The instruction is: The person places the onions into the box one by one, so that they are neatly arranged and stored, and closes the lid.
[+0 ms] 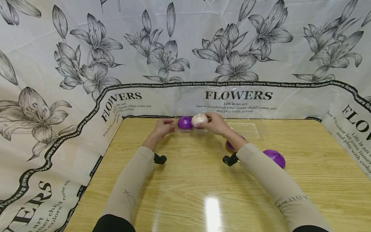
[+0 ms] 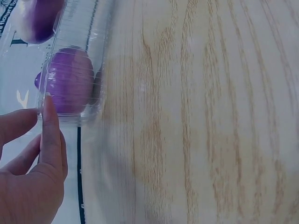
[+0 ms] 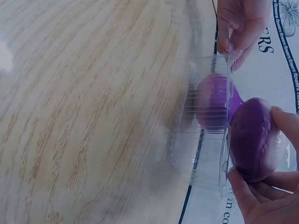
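Your right hand (image 1: 215, 124) grasps a bulb (image 1: 198, 121) between thumb and fingers, pale side showing in the head view, purple in the right wrist view; it's held at the rim of the clear box (image 1: 244, 131), near the table's back edge; whether it touches the boxed bulb (image 1: 185, 123) beside it, can't tell; your left hand (image 1: 164, 128) pinches the box's rim at the left end; two more bulbs on the table (image 1: 188, 180): one partly hidden behind your right forearm, another (image 1: 275, 158) farther right.
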Demonstrator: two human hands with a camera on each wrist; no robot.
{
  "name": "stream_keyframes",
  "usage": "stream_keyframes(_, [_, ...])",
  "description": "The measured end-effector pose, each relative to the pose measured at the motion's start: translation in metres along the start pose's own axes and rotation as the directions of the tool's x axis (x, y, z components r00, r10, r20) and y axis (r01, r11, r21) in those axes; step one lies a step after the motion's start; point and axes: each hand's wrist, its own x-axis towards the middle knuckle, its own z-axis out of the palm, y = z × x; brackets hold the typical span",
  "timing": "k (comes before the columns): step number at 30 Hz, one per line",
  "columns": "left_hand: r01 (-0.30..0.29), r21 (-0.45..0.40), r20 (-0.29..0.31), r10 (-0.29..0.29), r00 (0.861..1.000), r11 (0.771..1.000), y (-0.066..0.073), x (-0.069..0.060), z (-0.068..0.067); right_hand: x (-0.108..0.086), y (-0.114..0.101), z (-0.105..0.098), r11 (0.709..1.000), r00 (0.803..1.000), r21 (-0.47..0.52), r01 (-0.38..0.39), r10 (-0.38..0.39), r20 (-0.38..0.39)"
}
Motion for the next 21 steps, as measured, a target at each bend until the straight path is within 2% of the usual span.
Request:
stream_keyframes(8, [0.014, 0.007, -0.005, -0.014, 1.000, 1.000, 0.000, 0.000, 0.001, 0.008, 0.007, 0.001, 0.999, 0.999, -0.031, -0.022, 0.021, -0.033])
stream_keyframes(21, [-0.021, -0.001, -0.001, 0.021, 1.000, 1.000, -0.001, 0.000, 0.001, 0.021, 0.011, 0.007, 0.996, 0.999, -0.086, -0.013, 0.009, -0.052])
